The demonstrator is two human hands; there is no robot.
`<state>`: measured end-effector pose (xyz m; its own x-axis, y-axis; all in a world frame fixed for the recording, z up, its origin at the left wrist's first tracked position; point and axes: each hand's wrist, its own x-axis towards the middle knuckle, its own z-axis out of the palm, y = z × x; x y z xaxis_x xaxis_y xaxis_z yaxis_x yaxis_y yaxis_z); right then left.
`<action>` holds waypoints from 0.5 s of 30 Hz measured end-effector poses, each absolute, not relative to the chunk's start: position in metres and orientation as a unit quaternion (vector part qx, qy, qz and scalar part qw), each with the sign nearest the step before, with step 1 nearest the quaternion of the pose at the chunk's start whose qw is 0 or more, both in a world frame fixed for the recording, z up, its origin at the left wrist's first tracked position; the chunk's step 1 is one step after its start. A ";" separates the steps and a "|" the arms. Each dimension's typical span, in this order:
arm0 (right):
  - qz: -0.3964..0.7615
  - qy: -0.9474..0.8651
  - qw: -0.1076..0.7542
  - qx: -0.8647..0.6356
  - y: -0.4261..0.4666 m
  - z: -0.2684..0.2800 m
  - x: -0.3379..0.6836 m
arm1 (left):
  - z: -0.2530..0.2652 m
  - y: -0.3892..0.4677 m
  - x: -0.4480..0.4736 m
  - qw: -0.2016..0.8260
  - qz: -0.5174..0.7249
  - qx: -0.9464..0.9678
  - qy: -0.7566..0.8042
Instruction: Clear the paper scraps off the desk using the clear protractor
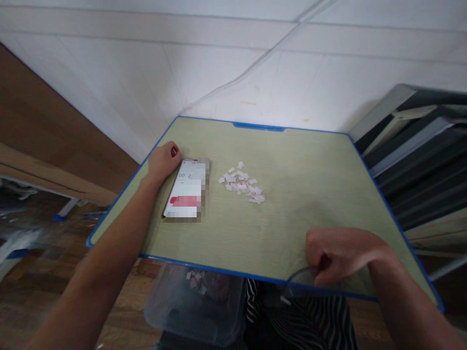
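Observation:
My left hand (167,158) rests curled on the table's left side, beside the top of a phone (182,189); a small pale spot shows inside the curl, too small to name. The phone lies face up, its screen partly blurred out. Torn white paper scraps (241,183), some with pinkish marks, lie in a loose pile right of it. Over the near right edge, my right hand (332,255) is bent down, fingers closed on a see-through container (292,288) with a thin dark curved rim. Most of that container is hard to make out; a white scrap shows at it.
The table (299,180) has a pale top and blue edging. Below its near edge stands a clear plastic bin (175,316) with more paper scraps. Folded dark furniture (419,160) leans at the right. A white wall with a cable (248,73) is behind; striped cloth covers my lap.

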<state>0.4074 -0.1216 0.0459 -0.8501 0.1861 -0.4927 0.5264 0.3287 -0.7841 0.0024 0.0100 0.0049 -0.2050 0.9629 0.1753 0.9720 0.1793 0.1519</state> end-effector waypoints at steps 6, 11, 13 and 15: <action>-0.460 0.824 -0.008 0.331 -0.115 0.046 0.403 | 0.005 0.010 0.003 0.020 -0.115 -0.623 -0.774; -0.377 0.827 -0.030 0.416 -0.110 0.037 0.398 | 0.003 0.011 0.002 0.016 -0.123 -0.626 -0.770; -0.343 0.840 -0.009 0.420 -0.111 0.035 0.389 | 0.003 0.011 0.002 0.015 -0.126 -0.628 -0.768; -0.318 0.851 0.001 0.419 -0.115 0.033 0.375 | 0.003 0.011 0.002 0.014 -0.127 -0.630 -0.766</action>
